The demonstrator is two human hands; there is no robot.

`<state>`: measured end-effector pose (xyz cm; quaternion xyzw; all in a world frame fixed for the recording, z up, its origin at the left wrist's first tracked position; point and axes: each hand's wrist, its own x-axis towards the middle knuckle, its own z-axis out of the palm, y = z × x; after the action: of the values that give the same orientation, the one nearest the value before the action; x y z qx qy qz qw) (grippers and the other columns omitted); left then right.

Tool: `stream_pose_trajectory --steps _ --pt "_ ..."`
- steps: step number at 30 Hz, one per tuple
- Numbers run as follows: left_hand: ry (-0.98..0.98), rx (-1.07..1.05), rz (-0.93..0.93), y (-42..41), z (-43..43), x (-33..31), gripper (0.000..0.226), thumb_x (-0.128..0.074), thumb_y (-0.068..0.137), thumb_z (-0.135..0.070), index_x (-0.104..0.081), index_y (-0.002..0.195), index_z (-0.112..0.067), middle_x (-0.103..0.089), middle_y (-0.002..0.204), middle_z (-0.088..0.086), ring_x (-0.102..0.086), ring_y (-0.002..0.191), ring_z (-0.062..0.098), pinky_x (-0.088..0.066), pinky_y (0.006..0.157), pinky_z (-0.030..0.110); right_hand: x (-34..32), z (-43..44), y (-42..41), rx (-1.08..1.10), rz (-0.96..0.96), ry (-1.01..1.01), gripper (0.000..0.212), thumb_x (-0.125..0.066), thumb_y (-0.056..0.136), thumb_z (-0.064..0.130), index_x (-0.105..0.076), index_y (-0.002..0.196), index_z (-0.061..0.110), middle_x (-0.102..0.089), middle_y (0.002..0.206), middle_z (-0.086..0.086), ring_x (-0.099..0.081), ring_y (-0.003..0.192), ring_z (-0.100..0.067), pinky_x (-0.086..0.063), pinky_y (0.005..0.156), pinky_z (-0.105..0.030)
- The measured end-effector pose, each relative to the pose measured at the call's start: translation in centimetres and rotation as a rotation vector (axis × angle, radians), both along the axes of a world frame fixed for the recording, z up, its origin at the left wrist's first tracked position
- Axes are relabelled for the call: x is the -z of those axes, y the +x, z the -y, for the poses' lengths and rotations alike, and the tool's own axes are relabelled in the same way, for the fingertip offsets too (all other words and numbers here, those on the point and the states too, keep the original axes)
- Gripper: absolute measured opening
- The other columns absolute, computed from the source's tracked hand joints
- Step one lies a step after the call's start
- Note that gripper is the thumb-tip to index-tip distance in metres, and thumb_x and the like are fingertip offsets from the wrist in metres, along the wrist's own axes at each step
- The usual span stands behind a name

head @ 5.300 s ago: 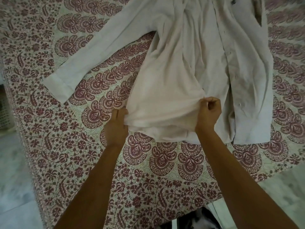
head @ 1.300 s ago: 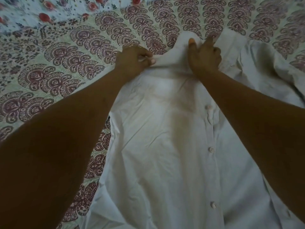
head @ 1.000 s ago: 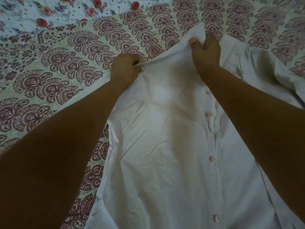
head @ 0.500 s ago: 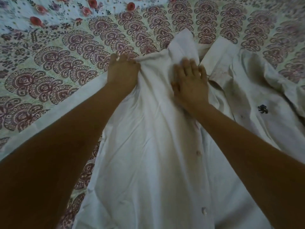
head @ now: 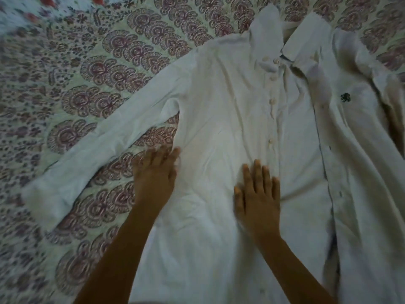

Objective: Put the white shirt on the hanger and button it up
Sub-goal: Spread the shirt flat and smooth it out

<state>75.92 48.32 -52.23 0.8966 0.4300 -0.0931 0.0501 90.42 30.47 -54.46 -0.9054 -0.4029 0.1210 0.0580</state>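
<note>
The white shirt (head: 230, 102) lies spread on the bed, collar at the top, its front unbuttoned with the button placket running down the middle. One sleeve stretches out to the lower left. A small dark emblem (head: 345, 97) marks the right chest panel. My left hand (head: 155, 178) rests flat at the shirt's left side edge, just below the armpit. My right hand (head: 258, 194) presses flat on the left front panel, fingers spread, beside the buttons. Neither hand grips the cloth. No hanger is in view.
A bedsheet (head: 109, 62) printed with maroon paisley and floral patterns covers the bed under the shirt. A pale flowered cloth (head: 32, 9) shows at the top left corner.
Both hands have let go of the collar and shoulder and slid down the shirt toward me, now lying flat at mid-body. The view has pulled back and shows the whole left sleeve.
</note>
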Motion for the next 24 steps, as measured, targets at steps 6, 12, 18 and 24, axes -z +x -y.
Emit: stream_pose_trajectory --steps 6,12,18,24 --pt "-0.087 -0.125 0.019 -3.0 1.3 -2.9 0.041 -0.047 0.090 -0.019 -0.053 0.129 -0.030 -0.044 0.143 0.006 -0.039 0.132 0.027 -0.023 0.109 0.045 -1.2 4.6 -5.1 -0.007 -0.022 -0.072 0.056 -0.029 0.090 0.037 -0.042 0.137 0.010 -0.042 0.143 -0.018 -0.044 0.129 -0.036 -0.020 0.106 -0.044" --pt "-0.321 -0.340 0.197 -9.9 8.9 -4.5 0.035 -0.053 0.091 -0.025 -0.054 0.124 -0.014 -0.061 0.118 0.015 -0.059 0.106 0.034 -0.046 0.088 0.041 -1.9 10.0 -10.6 -0.084 -0.066 -0.094 0.057 -0.030 0.089 0.036 -0.039 0.139 0.011 -0.037 0.146 -0.018 -0.040 0.131 -0.037 -0.016 0.108 -0.044" --pt "-0.325 -0.360 0.175 -17.4 13.7 -3.9 0.018 -0.066 0.081 -0.016 -0.060 0.099 -0.015 -0.057 0.106 0.009 -0.060 0.088 0.029 -0.047 0.069 0.033 -2.5 15.8 -17.0 -0.184 -0.125 -0.161 0.067 -0.027 0.089 0.051 -0.034 0.140 0.009 -0.035 0.147 -0.019 -0.037 0.133 -0.038 -0.018 0.108 -0.044" --pt "-0.367 -0.425 0.169 -19.0 15.2 -4.0 0.028 -0.066 0.083 -0.020 -0.057 0.108 -0.011 -0.062 0.111 0.012 -0.060 0.099 0.030 -0.052 0.079 0.040 -2.4 18.5 -20.3 -0.313 -0.119 -0.255 0.085 -0.030 0.079 0.070 -0.025 0.144 0.017 -0.027 0.150 -0.019 -0.021 0.137 -0.038 -0.020 0.111 -0.054"
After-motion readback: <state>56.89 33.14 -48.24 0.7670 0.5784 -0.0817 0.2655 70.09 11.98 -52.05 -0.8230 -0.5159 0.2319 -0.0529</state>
